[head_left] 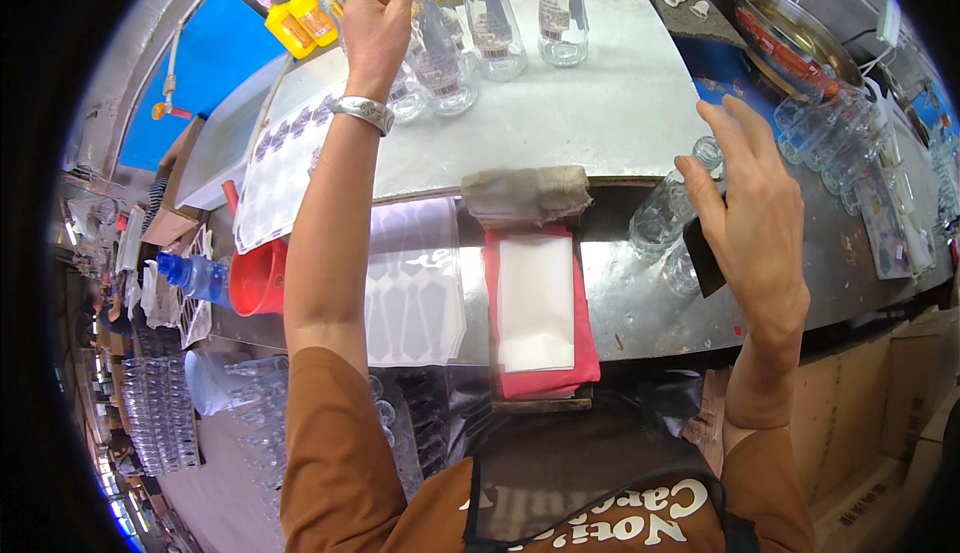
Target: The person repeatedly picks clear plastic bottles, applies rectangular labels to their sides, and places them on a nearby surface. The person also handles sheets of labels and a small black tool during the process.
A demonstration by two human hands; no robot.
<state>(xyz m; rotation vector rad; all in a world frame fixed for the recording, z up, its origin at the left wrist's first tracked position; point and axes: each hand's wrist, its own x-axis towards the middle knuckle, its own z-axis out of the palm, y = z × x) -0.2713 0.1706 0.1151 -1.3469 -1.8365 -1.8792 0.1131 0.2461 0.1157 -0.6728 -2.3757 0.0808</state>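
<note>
At the far edge of the white board (610,113), my left hand (380,28) is closed about the top of a clear glass bottle (440,68). Its fingertips are partly hidden at the frame's upper edge. Two more clear bottles with printed labels, one in the middle (494,38) and one to its right (562,18), stand beside it. My right hand (750,213) is raised over the right side, thumb and forefingers apart. A black flat piece (705,258) shows under its palm, seemingly held by the hidden fingers. Clear glass bottles (655,218) lie just beyond this hand.
Label sheets (410,283) lie left of a red cloth (585,353) with white paper (537,303) on top. A rolled cloth (525,196) sits at the board's near edge. Yellow bottles (290,31) stand far left; a red container (258,278) is nearer. More glassware (830,143) lies right.
</note>
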